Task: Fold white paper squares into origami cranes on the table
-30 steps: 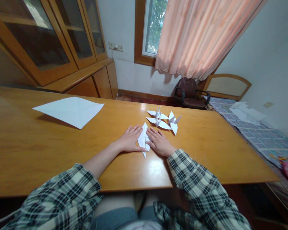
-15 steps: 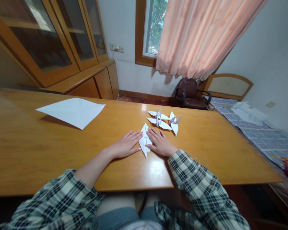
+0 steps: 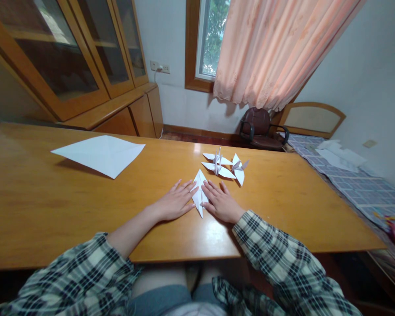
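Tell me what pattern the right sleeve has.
The right sleeve is plaid, dark and cream; it shows best in the head view.

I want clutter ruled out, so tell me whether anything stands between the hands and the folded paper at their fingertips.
Nothing visible does: the left hand and the right hand both touch the folded paper. The paper cranes stand beyond it, to the right; the large white sheet lies off left.

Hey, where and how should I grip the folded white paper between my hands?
Probably pinch the folded white paper by its narrow near tip, coming from your side: that point juts toward you uncovered, while your left hand and right hand rest on its sides.
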`<state>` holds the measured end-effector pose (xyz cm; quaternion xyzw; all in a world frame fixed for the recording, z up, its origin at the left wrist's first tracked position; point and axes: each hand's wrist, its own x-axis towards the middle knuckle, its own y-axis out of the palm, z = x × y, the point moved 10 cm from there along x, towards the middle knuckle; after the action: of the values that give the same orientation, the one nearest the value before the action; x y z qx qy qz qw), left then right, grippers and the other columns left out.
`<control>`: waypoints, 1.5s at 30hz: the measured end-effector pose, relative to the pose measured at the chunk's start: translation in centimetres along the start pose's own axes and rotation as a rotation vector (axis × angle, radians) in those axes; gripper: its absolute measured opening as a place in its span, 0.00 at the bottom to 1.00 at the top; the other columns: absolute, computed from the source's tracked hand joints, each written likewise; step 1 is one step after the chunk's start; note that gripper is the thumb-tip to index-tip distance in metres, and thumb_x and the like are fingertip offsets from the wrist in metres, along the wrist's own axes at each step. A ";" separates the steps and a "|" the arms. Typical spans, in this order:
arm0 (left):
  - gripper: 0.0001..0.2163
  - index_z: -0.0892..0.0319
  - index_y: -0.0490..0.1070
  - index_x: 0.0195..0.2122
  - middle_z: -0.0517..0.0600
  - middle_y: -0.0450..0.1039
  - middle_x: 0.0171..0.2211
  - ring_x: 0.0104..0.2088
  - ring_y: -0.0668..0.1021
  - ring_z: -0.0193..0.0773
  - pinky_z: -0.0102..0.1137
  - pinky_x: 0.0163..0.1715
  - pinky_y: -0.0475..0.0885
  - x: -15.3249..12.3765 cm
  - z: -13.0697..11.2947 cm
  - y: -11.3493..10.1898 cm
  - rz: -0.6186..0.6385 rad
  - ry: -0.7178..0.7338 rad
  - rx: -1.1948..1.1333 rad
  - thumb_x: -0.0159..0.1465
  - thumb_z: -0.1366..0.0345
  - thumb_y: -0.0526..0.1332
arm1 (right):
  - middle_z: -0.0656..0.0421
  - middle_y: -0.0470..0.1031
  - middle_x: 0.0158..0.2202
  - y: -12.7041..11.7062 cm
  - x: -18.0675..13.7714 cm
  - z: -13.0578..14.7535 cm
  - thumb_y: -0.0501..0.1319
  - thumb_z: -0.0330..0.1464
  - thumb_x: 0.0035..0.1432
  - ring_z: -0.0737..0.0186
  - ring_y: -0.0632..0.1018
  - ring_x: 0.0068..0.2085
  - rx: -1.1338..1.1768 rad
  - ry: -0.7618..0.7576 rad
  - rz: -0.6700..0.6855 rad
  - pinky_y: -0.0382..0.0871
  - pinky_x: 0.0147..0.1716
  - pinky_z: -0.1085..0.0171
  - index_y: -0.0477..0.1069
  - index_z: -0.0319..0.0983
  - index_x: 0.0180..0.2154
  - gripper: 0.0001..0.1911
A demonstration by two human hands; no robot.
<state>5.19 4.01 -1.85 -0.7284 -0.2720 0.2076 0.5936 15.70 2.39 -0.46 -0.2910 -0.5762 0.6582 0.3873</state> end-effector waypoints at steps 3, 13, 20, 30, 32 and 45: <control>0.30 0.57 0.48 0.67 0.58 0.44 0.69 0.68 0.49 0.47 0.48 0.65 0.38 0.0 -0.2 -0.1 -0.013 -0.019 0.005 0.69 0.48 0.44 | 0.52 0.48 0.68 -0.2 -0.1 0.1 0.45 0.49 0.67 0.52 0.50 0.69 -0.001 -0.004 -0.011 0.36 0.65 0.41 0.49 0.42 0.66 0.32; 0.24 0.54 0.51 0.67 0.54 0.50 0.67 0.67 0.53 0.46 0.52 0.65 0.38 0.3 -0.2 -0.3 -0.084 -0.162 -0.023 0.70 0.57 0.42 | 0.54 0.43 0.69 0.3 -0.1 0.2 0.44 0.51 0.66 0.52 0.47 0.69 0.034 0.033 0.021 0.35 0.65 0.40 0.50 0.44 0.66 0.33; 0.33 0.58 0.47 0.68 0.57 0.46 0.68 0.68 0.52 0.51 0.54 0.64 0.34 0.4 -0.8 -0.1 -0.066 -0.210 -0.027 0.67 0.45 0.45 | 0.54 0.49 0.68 -0.4 -0.7 -0.4 0.41 0.50 0.67 0.55 0.46 0.69 0.046 0.082 -0.025 0.32 0.65 0.43 0.48 0.40 0.67 0.34; 0.46 0.60 0.46 0.68 0.61 0.40 0.69 0.68 0.47 0.55 0.55 0.62 0.29 0.5 -0.9 0.3 -0.014 -0.178 -0.052 0.57 0.34 0.51 | 0.54 0.42 0.70 0.5 -1.0 -0.4 0.48 0.50 0.65 0.49 0.46 0.69 0.069 0.077 0.047 0.30 0.64 0.39 0.49 0.44 0.66 0.34; 0.47 0.60 0.47 0.68 0.61 0.39 0.69 0.68 0.46 0.56 0.56 0.62 0.29 0.3 -0.9 0.2 0.003 -0.174 -0.059 0.55 0.33 0.52 | 0.53 0.42 0.70 0.3 -1.1 -0.3 0.51 0.51 0.63 0.48 0.46 0.69 0.094 0.055 0.051 0.32 0.63 0.38 0.51 0.46 0.66 0.34; 0.28 0.50 0.61 0.62 0.53 0.62 0.63 0.63 0.62 0.49 0.44 0.62 0.51 0.7 2.4 -2.0 -0.080 0.063 -0.276 0.63 0.47 0.57 | 0.51 0.75 0.40 -3.0 -1.2 -4.5 0.57 0.34 0.62 0.53 0.72 0.44 0.258 0.208 -0.305 0.64 0.47 0.55 0.75 0.39 0.46 0.13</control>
<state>3.92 6.56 -0.39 -0.7978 -0.3079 0.1214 0.5039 20.59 3.87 1.71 -0.2148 -0.4818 0.6267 0.5736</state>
